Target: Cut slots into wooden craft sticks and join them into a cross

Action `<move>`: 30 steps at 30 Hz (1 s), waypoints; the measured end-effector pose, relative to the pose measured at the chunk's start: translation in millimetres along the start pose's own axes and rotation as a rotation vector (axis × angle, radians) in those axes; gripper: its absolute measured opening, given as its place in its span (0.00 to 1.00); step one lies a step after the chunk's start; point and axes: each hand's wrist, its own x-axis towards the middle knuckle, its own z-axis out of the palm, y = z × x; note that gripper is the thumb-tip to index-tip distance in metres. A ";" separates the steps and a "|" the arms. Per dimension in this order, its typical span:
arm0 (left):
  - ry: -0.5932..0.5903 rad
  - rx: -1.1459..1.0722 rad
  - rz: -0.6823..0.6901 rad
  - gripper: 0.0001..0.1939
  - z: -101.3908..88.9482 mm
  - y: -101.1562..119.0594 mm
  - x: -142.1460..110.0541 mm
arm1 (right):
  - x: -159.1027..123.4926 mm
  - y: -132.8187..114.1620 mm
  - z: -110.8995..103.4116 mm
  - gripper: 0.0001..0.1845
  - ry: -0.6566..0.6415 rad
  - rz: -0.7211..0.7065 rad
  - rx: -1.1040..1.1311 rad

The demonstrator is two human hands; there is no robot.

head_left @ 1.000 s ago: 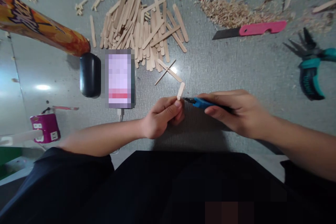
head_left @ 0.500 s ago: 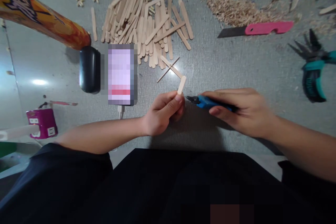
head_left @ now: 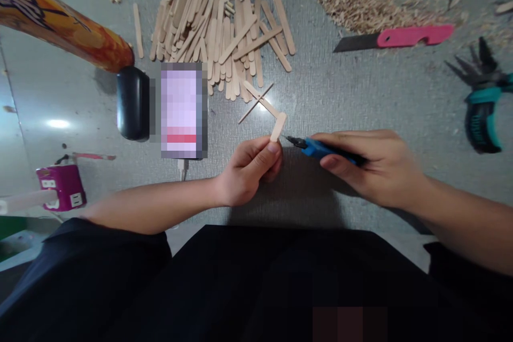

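Observation:
My left hand (head_left: 254, 168) is closed, thumb and fingers pinching a wooden craft stick (head_left: 279, 127) that points up and away from me. My right hand (head_left: 372, 165) is wrapped around blue-handled nippers (head_left: 316, 150). Their dark jaws lie just right of the pinched stick; whether they touch it I cannot tell. Just beyond the stick's top end, another craft stick (head_left: 269, 107) lies slanted, crossed by a thin sliver of wood (head_left: 248, 112). My fingers hide the lower end of the pinched stick.
A heap of craft sticks (head_left: 236, 37) lies ahead, beside a blurred phone (head_left: 182, 112), a black case (head_left: 133, 101) and an orange tube (head_left: 80, 26). Wood shavings (head_left: 360, 8), a pink-handled knife (head_left: 417, 36) and teal-handled pliers (head_left: 481, 112) are to the right. A purple socket block (head_left: 62, 187) sits left.
The nippers' jaws have tilted slightly away from me, alongside the pinched stick. My left hand keeps its pinch with little movement. The whole view has shifted a little.

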 end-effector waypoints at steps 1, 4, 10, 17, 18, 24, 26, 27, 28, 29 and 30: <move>0.005 0.004 -0.008 0.27 0.2 0.3 0.1 | 0.1 0.0 0.0 0.17 0.000 -0.002 0.003; 0.014 -0.003 -0.018 0.27 1.1 1.7 0.3 | 0.7 -0.5 0.9 0.16 0.011 -0.033 0.013; -0.015 -0.041 -0.005 0.26 1.1 2.3 -0.4 | 2.2 -2.3 0.8 0.14 -0.026 -0.019 -0.007; -0.015 -0.034 -0.076 0.29 1.4 6.0 -1.2 | 0.0 1.3 -0.9 0.20 -0.048 -0.039 -0.016; -0.024 -0.038 -0.083 0.29 2.1 7.4 -0.8 | -0.2 2.1 -1.6 0.21 -0.059 -0.037 -0.014; -0.147 -0.092 -0.123 0.30 3.7 15.2 0.6 | 0.8 7.5 -7.5 0.25 -0.086 -0.077 0.009; -0.181 -0.102 -0.102 0.29 2.9 15.6 -0.5 | 0.7 8.4 -8.2 0.27 -0.106 -0.093 0.041; -0.193 -0.103 -0.090 0.29 2.4 15.2 -1.2 | 0.3 8.5 -8.0 0.28 -0.116 -0.094 0.054; -0.203 -0.100 -0.079 0.28 2.0 14.3 -2.0 | -0.3 8.6 -7.3 0.29 -0.120 -0.093 0.064; -0.211 -0.094 -0.066 0.27 1.8 13.1 -2.8 | -1.0 8.4 -6.2 0.29 -0.117 -0.089 0.069; -0.219 -0.091 -0.047 0.27 1.6 11.5 -3.4 | -1.8 8.0 -4.8 0.30 -0.109 -0.085 0.068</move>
